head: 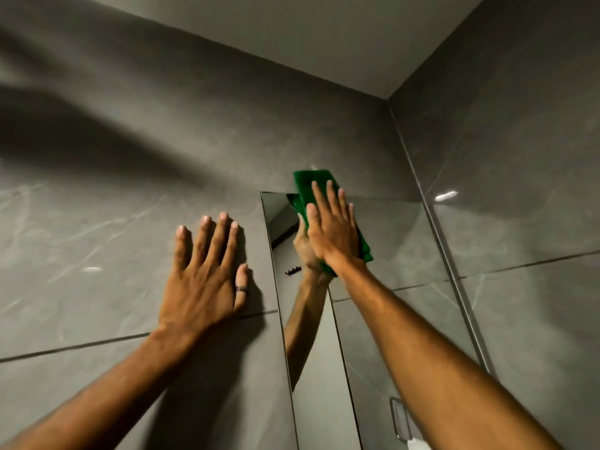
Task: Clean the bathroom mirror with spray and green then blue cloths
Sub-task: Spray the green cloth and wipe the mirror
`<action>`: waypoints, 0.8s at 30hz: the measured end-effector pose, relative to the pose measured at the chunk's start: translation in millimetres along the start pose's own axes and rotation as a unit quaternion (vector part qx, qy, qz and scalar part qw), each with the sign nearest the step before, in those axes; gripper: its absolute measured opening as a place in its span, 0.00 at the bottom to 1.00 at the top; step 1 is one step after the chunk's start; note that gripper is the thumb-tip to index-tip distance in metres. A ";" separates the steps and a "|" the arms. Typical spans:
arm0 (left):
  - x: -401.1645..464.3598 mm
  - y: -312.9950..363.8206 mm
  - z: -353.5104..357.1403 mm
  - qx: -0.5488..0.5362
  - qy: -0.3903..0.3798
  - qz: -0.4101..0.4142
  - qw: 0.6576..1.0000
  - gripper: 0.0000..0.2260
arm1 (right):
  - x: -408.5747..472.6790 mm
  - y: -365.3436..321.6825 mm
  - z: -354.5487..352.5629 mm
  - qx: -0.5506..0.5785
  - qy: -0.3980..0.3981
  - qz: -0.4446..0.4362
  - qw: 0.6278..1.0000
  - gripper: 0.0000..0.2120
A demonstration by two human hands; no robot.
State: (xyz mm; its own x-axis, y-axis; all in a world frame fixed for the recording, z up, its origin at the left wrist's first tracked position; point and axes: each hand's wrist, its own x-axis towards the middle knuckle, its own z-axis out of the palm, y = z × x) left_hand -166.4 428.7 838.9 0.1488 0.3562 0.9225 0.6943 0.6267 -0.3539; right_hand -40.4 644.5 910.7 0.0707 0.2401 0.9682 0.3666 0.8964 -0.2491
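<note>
The green cloth (319, 186) is lying flat at the mirror (383, 235)'s top edge, part of it spilling onto the wall (130, 190) above, and your right hand (331, 228) is pressing it with fingers spread, not clamped around it. With nothing pinching it, it could be slipping and dropping. Your left hand (207, 271), open and empty, is bracing on the wall; if it is sliding onto the mirror, it is smudging it.

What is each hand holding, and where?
Right hand presses the green cloth flat at its middle against the mirror. Left hand holds nothing.
</note>
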 end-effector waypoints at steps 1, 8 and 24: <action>-0.3 1.5 0.6 -0.002 0.003 -0.002 1.000 0.33 | 3.6 17.8 -2.1 -0.003 -0.001 0.016 1.000 0.27; 4.4 9.7 6.3 0.005 0.024 0.002 1.000 0.33 | 34.8 131.7 -21.9 0.005 0.016 0.109 0.994 0.26; 3.9 10.1 11.1 0.001 0.042 0.001 0.999 0.32 | -0.3 170.3 -31.9 -0.008 0.018 0.181 0.983 0.25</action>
State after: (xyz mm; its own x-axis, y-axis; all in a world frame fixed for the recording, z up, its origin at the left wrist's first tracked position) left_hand -166.6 444.2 837.2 0.2079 0.2978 0.9317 0.6923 0.6282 -0.3552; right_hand 51.6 785.2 868.8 0.2317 0.5284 0.8168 0.3253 0.7492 -0.5769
